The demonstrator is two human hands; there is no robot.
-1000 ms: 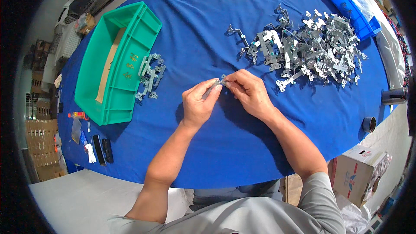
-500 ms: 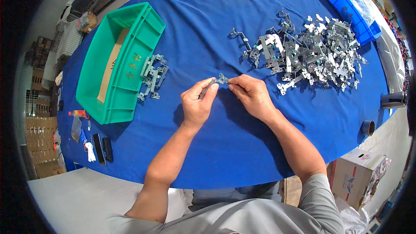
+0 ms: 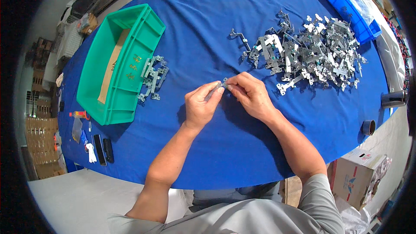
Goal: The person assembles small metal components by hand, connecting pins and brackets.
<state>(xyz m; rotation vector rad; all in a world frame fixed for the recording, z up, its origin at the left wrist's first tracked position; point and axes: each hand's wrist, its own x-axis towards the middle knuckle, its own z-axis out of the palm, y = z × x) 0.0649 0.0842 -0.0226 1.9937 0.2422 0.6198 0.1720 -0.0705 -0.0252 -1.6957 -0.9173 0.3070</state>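
Note:
Over the middle of the blue cloth, my left hand (image 3: 201, 105) pinches a small metal bracket (image 3: 224, 83) between thumb and fingers. Most of the bracket is hidden by the fingers; a silvery end with holes shows between the hands. My right hand (image 3: 250, 94) is closed at the bracket's other end, thumb and fingertips pressed together on it. Whether a smaller part sits in the right fingertips cannot be made out. To the right lies a big heap of metal brackets (image 3: 314, 54). A smaller group of brackets (image 3: 154, 78) lies to the left, against the green bin.
A green plastic bin (image 3: 123, 97) with a cardboard strip stands on the left. At the far right are a blue crate (image 3: 368, 32) with plastic film and a roll of tape (image 3: 368, 127). A phone (image 3: 99, 149) lies near the left edge, a carton (image 3: 353, 177) below the table.
My left hand has shifted slightly right, closer to the right hand. Less of the bracket shows between the fingertips now. The right hand has barely moved.

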